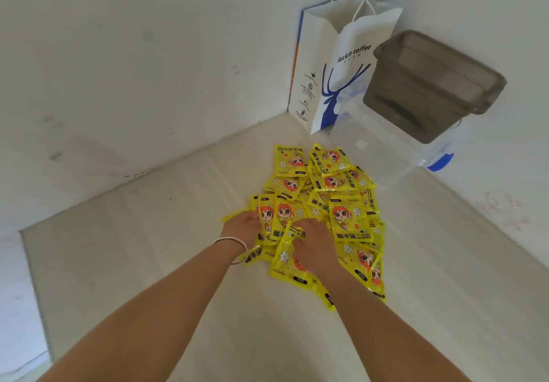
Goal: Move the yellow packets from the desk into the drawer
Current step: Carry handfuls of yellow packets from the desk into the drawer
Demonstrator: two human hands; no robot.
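Several yellow packets [350, 218] with a cartoon figure lie in a loose heap on the pale desk [148, 263], near its far corner. My left hand [242, 227], with a silver bangle on the wrist, rests on the heap's left edge, fingers curled over packets. My right hand [313, 243] presses on the middle of the near part of the heap, fingers closing around a few packets. No drawer is in view.
A white and blue paper bag [332, 64] stands in the corner against the wall. A clear plastic box [383, 150] with a blue clip sits right of it, with a grey tub [430, 84] stacked on top. The desk's left edge [32, 277] drops off.
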